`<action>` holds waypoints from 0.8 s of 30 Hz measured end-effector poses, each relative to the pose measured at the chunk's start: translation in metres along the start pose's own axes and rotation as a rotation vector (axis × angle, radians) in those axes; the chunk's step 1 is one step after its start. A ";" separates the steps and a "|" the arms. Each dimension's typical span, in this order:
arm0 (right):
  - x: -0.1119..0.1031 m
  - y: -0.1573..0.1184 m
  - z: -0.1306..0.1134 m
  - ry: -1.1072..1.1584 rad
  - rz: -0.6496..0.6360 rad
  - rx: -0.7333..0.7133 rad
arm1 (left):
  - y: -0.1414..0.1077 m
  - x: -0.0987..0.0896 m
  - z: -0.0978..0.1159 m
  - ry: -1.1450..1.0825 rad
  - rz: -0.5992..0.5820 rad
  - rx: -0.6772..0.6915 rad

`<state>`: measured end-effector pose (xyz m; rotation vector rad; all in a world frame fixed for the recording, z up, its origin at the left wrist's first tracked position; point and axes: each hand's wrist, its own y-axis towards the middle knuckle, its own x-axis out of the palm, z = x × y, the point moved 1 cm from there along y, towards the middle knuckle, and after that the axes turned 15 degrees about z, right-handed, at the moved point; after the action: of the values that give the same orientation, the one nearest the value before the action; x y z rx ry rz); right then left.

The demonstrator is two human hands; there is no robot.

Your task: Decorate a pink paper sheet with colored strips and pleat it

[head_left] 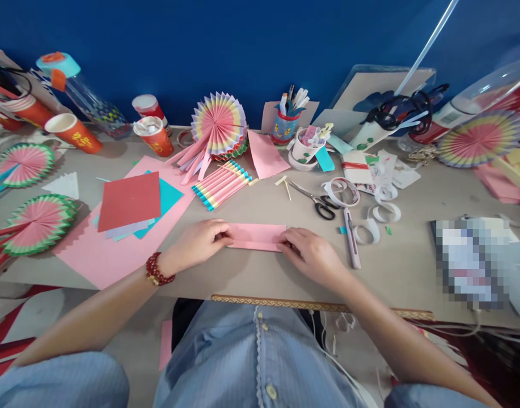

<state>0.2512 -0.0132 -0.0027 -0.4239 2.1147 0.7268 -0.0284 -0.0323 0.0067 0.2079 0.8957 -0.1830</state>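
Observation:
A narrow pink paper strip with a crease along its lower edge lies just above the table's front, between my two hands. My left hand pinches its left end, thumb and fingers together. At the right end my right hand grips the paper with curled fingers. Behind the strip is a row of pink rolled sticks with blue and yellow ends. To the left, red and blue sheets rest on a large pink sheet.
Scissors, tape rolls and a utility knife lie to the right. Folded paper fans, red cups, a pen holder and a clear bottle stand along the blue wall. A blurred-out object is at far right.

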 end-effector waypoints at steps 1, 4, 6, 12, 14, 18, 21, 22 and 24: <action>0.000 0.002 0.000 -0.018 -0.021 0.005 | 0.001 0.001 -0.002 -0.006 -0.008 -0.006; -0.001 0.008 0.001 -0.058 -0.091 0.016 | 0.003 0.002 -0.004 -0.012 -0.008 -0.017; -0.002 0.011 0.001 -0.066 -0.125 0.014 | 0.002 0.002 -0.004 -0.009 0.001 -0.013; -0.004 0.014 0.002 -0.067 -0.153 0.010 | 0.000 0.002 -0.002 0.002 -0.004 -0.006; -0.003 0.013 0.003 -0.064 -0.159 0.014 | 0.000 0.003 -0.002 0.005 -0.005 -0.003; -0.003 0.014 0.002 -0.069 -0.181 0.043 | -0.001 0.003 -0.003 0.006 -0.004 -0.005; -0.004 0.015 0.002 -0.067 -0.191 0.052 | -0.002 0.003 -0.001 0.015 -0.013 0.000; -0.004 0.015 0.002 -0.065 -0.189 0.053 | -0.002 0.003 -0.001 0.019 -0.014 0.005; -0.004 0.015 0.002 -0.056 -0.187 0.054 | -0.002 0.002 0.000 0.030 -0.013 0.018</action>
<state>0.2466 -0.0001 0.0053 -0.5576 2.0059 0.5664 -0.0272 -0.0342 0.0049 0.2226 0.9257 -0.2005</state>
